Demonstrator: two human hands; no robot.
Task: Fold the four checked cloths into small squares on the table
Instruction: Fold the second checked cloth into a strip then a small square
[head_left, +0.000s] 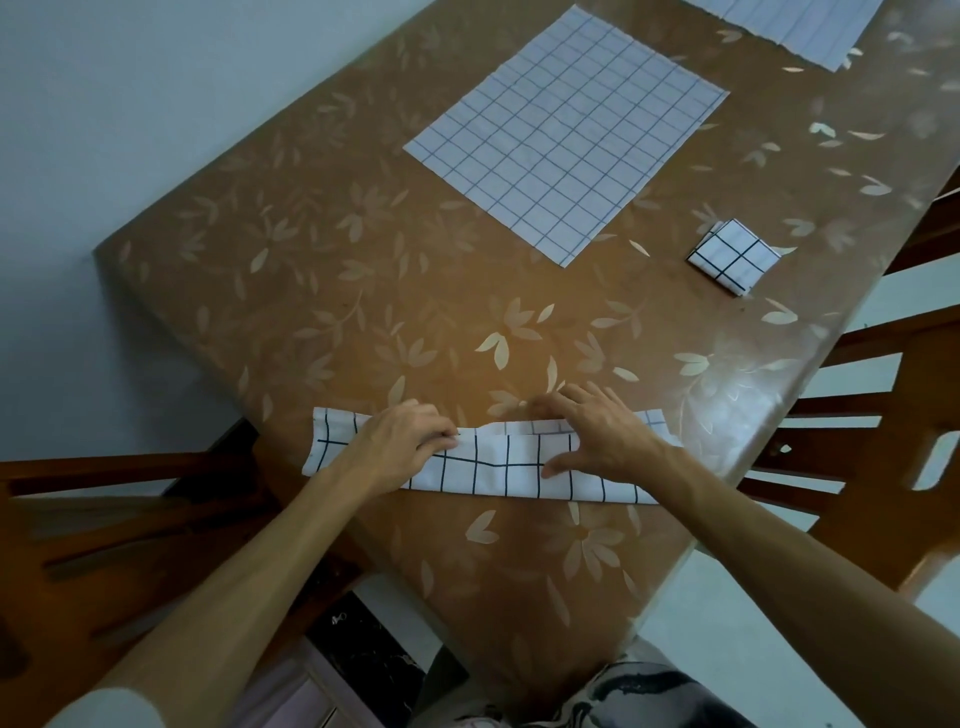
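Folded strip (498, 467) of white cloth with black checks lies across the near end of a brown, leaf-patterned table (311, 270), as seen from the head camera. The left hand (400, 441), fingers curled, pinches the strip's upper edge left of its middle. The right hand (597, 431) presses flat on it, fingers spread and thumb stretched out. Farther along the table, a flat cloth (566, 130) lies fully spread. A small folded square (735, 255) sits to its right, near the table's edge. A fourth cloth (789, 26) is partly visible at the far end. One wooden chair (104, 499) stands at the table's left, a second chair (883, 441) at its right.
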